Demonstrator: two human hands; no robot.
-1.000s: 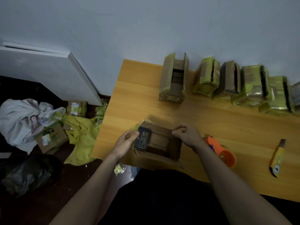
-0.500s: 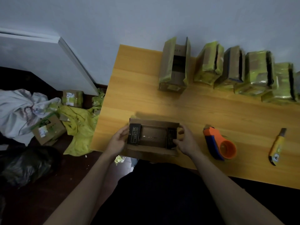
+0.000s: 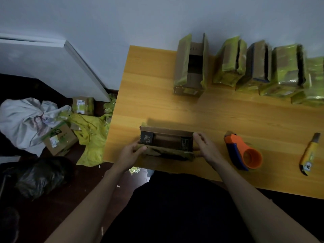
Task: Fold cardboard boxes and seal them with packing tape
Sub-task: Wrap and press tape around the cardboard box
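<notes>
wall (image 3: 157, 18): pale blue-grey | table (image 3: 219, 116): wood | floor (image 3: 57, 199): dark | light: dim

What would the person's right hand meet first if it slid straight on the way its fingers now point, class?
The right hand points leftward and holds the right end of the open cardboard box, so it meets that box at once. Past it, in the same line, comes the left hand holding the other end, though depth is hard to judge.
</notes>
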